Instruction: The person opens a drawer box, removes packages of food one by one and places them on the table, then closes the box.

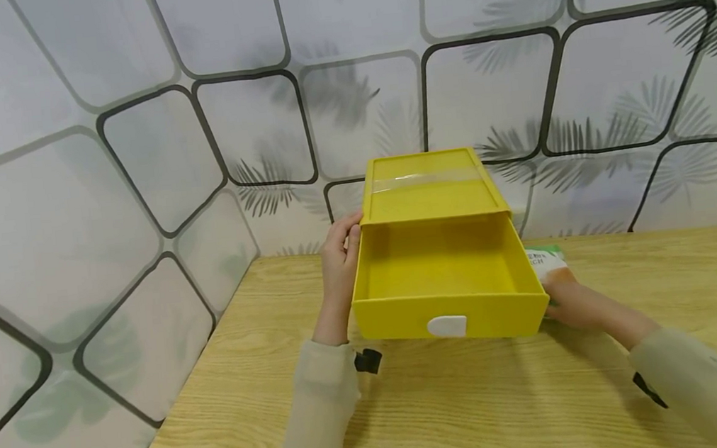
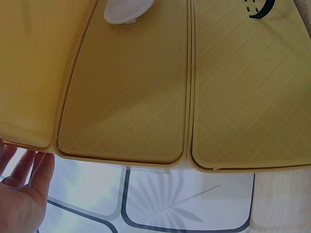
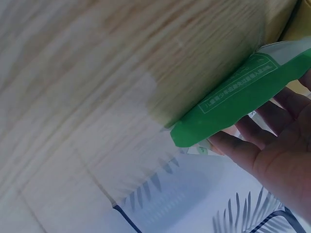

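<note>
A yellow drawer unit (image 1: 430, 200) stands on the table with its top drawer (image 1: 398, 316) pulled out and nothing visible inside. That drawer's front bears a white pull tab (image 1: 447, 326). My left hand (image 1: 339, 268) rests against the unit's left side near the top edge, its fingers fairly straight in the left wrist view. Beside the drawer's right side, my right hand (image 1: 570, 303) holds a packet (image 1: 543, 257) with printed lettering, partly hidden behind the drawer. The right wrist view shows the packet's green end (image 3: 243, 92), with fingers along its edge.
Below, closed yellow drawer fronts (image 2: 252, 87) with a diamond pattern show in the left wrist view. The wooden table (image 1: 240, 405) meets a patterned wall covering (image 1: 254, 126) behind the unit and at the left. Clear tape (image 1: 425, 179) crosses the unit's top.
</note>
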`<state>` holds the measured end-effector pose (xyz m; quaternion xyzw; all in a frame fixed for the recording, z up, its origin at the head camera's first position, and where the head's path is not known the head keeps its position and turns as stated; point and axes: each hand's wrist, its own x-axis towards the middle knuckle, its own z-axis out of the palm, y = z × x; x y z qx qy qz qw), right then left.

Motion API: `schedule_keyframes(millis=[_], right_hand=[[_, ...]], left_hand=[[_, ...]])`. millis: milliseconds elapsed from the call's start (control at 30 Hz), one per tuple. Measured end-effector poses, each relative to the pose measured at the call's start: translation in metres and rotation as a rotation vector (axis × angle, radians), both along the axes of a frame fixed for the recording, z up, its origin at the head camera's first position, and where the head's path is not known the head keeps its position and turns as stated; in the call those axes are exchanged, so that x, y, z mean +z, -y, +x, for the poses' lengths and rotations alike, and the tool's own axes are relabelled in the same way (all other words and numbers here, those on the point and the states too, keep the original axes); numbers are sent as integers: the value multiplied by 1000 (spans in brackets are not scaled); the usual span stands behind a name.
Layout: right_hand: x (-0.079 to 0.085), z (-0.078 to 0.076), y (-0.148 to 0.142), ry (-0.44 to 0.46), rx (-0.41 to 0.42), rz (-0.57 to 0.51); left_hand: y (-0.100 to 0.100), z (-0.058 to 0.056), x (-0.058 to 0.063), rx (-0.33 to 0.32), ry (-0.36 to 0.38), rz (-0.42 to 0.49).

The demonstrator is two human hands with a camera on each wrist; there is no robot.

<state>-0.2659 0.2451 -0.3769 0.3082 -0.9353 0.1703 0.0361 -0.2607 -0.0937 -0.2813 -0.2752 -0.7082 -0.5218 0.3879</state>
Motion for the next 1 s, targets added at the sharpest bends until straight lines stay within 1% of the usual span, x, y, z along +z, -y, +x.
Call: schedule_keyframes(millis=[33, 133, 333, 433, 533, 667, 767, 867, 1000], right_hand=[[-1, -1, 0, -3, 2, 0], [-2, -5, 0, 23, -13, 2], [-4, -12, -1, 62, -25, 4], [-5, -16, 0, 38, -12, -1], [-7, -19, 0, -20, 18, -7], [-8, -24, 0, -51, 52, -29], [-8, -26, -1, -39, 65, -55], [-9, -28, -1, -59, 77, -67], [-6, -28, -2, -59, 58, -42]], left_hand=[[0, 0, 0, 0, -2, -1], [1, -1, -1, 1, -1, 0], [2, 0, -2, -5, 21, 3], [2, 1, -2, -5, 31, 5], [2, 1, -1, -8, 40, 8], [2, 2, -1, -11, 47, 13], [2, 1, -1, -6, 41, 12], [1, -1, -2, -1, 27, 9], [1, -2, -2, 1, 8, 4]])
